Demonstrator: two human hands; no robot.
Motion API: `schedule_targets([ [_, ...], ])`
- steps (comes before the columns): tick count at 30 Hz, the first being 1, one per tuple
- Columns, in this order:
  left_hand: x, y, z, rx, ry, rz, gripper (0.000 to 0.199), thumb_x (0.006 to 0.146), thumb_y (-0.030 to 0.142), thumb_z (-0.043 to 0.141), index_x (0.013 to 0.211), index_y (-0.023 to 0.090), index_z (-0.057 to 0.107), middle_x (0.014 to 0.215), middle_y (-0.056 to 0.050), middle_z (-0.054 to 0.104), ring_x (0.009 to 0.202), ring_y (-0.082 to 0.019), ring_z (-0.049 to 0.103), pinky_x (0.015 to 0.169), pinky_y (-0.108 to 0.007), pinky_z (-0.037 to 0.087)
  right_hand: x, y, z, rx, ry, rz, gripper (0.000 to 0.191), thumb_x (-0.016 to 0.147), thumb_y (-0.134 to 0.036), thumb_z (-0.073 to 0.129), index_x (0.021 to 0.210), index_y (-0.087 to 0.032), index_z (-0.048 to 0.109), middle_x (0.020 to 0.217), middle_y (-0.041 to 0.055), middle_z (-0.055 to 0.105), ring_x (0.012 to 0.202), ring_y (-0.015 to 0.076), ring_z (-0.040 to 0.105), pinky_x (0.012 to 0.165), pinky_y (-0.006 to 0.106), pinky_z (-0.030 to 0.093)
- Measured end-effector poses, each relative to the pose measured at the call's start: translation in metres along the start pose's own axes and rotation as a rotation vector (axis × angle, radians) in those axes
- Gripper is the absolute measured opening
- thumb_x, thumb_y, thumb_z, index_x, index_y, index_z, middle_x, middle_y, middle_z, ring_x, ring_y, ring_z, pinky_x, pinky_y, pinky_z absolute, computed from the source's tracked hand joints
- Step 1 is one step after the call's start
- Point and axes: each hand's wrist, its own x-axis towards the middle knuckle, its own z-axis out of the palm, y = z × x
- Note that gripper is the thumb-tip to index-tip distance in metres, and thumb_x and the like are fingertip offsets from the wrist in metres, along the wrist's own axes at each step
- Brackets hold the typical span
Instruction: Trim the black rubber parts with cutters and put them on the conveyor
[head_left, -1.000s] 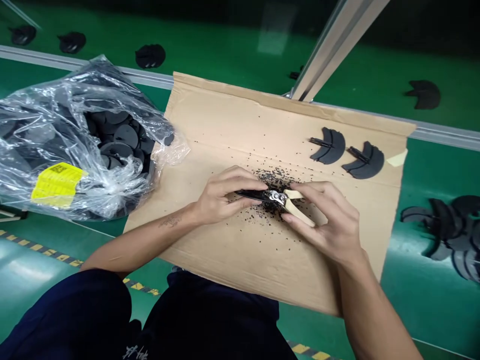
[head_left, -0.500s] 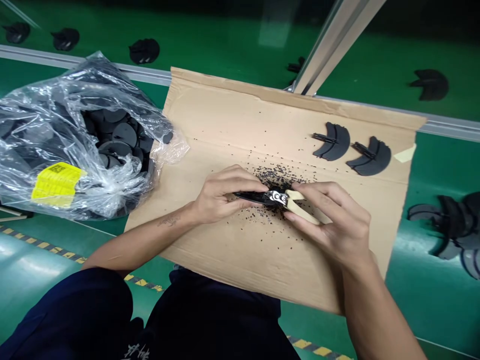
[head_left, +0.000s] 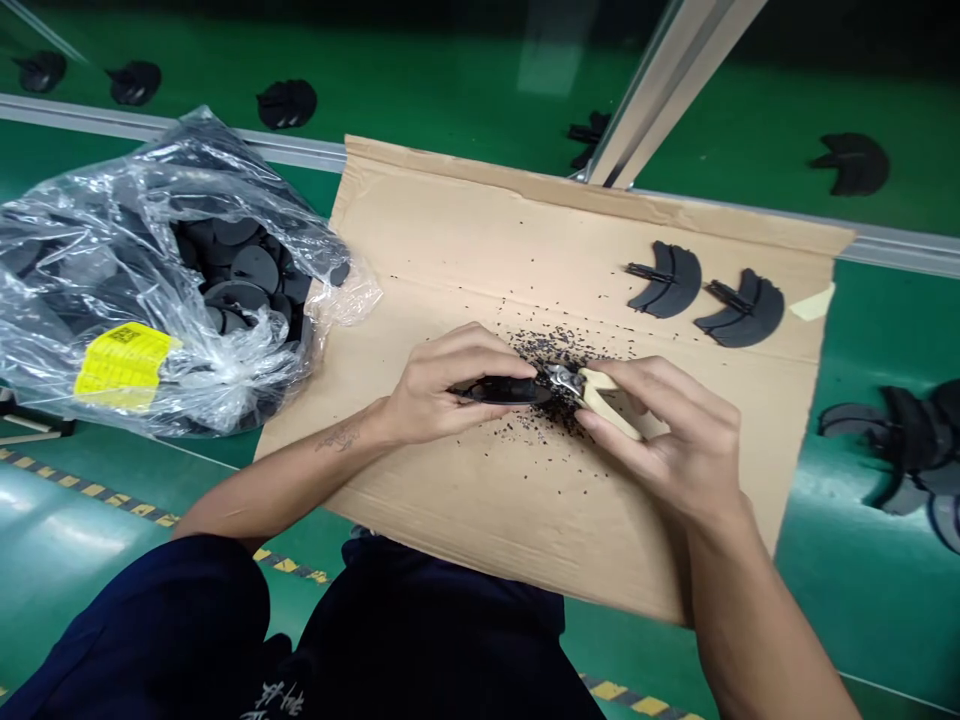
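We see the left hand (head_left: pixel 450 390) with fingers pinching a black rubber strip (head_left: pixel 506 391), the right hand (head_left: pixel 664 440) closed around cream-handled steel pliers (head_left: pixel 607 400), above black crumbs (head_left: pixel 551 350) on corrugated cardboard (head_left: pixel 450 240).

Bagged discs (head_left: pixel 255 268) left, cardboard sheet (head_left: pixel 465 220) centre, arc pieces (head_left: pixel 667 280) on it

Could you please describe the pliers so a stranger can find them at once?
On the brown cardboard sheet lies a patch of scattered black crumbs. Over it, the person's right hand grips the pliers. They are the only tool there, with cream handles and a shiny metal joint.
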Motion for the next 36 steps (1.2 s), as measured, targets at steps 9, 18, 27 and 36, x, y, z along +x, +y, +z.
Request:
schedule_targets([
  [9, -0.002, -0.004, 0.004, 0.245, -0.040, -0.004, 0.022, 0.091, 0.027, 0.074, 0.111, 0.020, 0.071, 0.097, -0.003, 0.076, 0.087, -0.013, 0.067, 0.081, -0.031, 0.053, 0.000, 0.004, 0.002, -0.172, -0.006, -0.053, 0.047, 0.083, -0.028, 0.080, 0.127, -0.020, 0.066, 0.100, 0.0098, 0.073, 0.084, 0.0240, 0.068, 0.075, 0.040, 0.057],
  [18, -0.001, 0.001, 0.007, -0.101, 0.181, -0.320, 0.020, 0.089, 0.031, 0.076, 0.100, 0.016, 0.068, 0.093, -0.002, 0.073, 0.087, -0.010, 0.070, 0.077, -0.022, 0.057, 0.003, -0.012, 0.000, 0.259, -0.120, 0.103, 0.035, 0.085, -0.031, 0.077, 0.119, -0.024, 0.071, 0.128, 0.0124, 0.067, 0.112, 0.0255, 0.068, 0.082, 0.036, 0.061],
  [27, -0.006, -0.003, 0.008, 0.100, -0.108, -0.080, 0.024, 0.096, 0.018, 0.064, 0.120, 0.020, 0.069, 0.104, -0.007, 0.071, 0.096, -0.014, 0.068, 0.084, -0.029, 0.059, -0.002, -0.022, 0.010, 0.005, -0.091, -0.207, 0.044, 0.084, -0.025, 0.080, 0.124, -0.017, 0.064, 0.121, 0.0195, 0.072, 0.096, 0.0247, 0.072, 0.074, 0.038, 0.062],
  [36, -0.003, -0.007, 0.005, -0.042, 0.023, -0.097, 0.033, 0.088, 0.004, 0.067, 0.114, 0.023, 0.075, 0.105, -0.005, 0.077, 0.099, -0.014, 0.072, 0.088, -0.030, 0.061, 0.002, -0.006, -0.007, -0.081, 0.134, -0.014, 0.049, 0.082, -0.023, 0.081, 0.128, -0.027, 0.067, 0.106, 0.0085, 0.074, 0.092, 0.0263, 0.072, 0.077, 0.043, 0.061],
])
